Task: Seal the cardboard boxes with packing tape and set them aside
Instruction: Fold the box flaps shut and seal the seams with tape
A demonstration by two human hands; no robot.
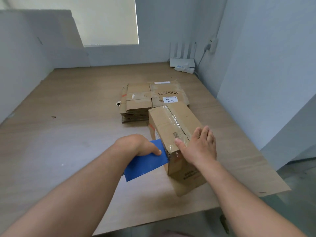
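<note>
A closed cardboard box (pixel 172 124) stands on the wooden table (pixel 71 106), with clear packing tape along its top seam and over its near end. My right hand (pixel 199 147) lies flat on the box's near top corner, fingers straight, pressing it. My left hand (pixel 138 145) grips a blue tape dispenser (pixel 145 164), whose front edge is against the box's near left edge. The tape roll itself is hidden.
A stack of flattened cardboard boxes (pixel 150 98) lies just behind the box. A white router (pixel 183 61) and a power strip (pixel 184 69) sit at the back right corner by the wall. A large cardboard sheet (pixel 248 168) lies under the box on the right.
</note>
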